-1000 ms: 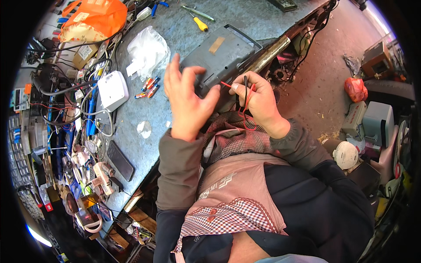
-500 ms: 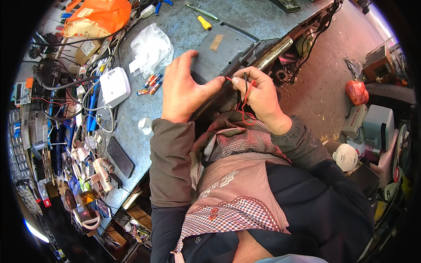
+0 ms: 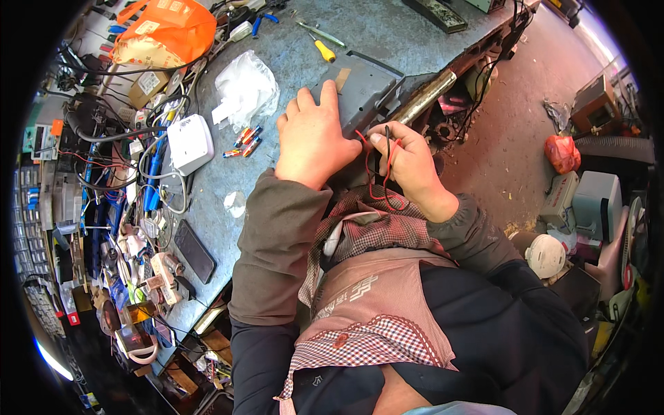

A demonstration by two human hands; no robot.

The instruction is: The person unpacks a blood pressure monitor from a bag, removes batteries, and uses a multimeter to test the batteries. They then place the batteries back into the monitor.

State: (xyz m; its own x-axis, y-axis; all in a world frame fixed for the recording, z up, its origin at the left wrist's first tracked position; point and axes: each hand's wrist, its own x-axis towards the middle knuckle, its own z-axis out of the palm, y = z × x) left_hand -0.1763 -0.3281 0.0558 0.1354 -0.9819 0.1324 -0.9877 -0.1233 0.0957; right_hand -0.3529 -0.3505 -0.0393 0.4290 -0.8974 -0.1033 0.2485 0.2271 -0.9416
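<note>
A grey plastic device (image 3: pixel 363 83) with a strip of brown tape lies at the bench's near edge. My left hand (image 3: pixel 311 142) grips its left part, fingers spread over the top and thumb toward the near edge; the palm hides that part. In my right hand (image 3: pixel 415 166), thumb and forefinger pinch a red and a black wire (image 3: pixel 370 180). The red wire's end points at the device's near edge beside my left thumb; contact cannot be told. Several batteries (image 3: pixel 245 142) and a crumpled clear plastic bag (image 3: pixel 247 86) lie left of my left hand.
Beyond the device lie a yellow-handled screwdriver (image 3: pixel 324 50) and a thin metal tool (image 3: pixel 321 34). At left are a white box (image 3: pixel 191 144), tangled cables, a black phone (image 3: pixel 195 250) and an orange bag (image 3: pixel 169 31). Boxes and a grey appliance (image 3: pixel 598 204) stand on the right.
My left hand has shifted right, further over the device, its thumb now lower beside the red wire. My right hand still pinches the wires. The whole view has shifted slightly.
</note>
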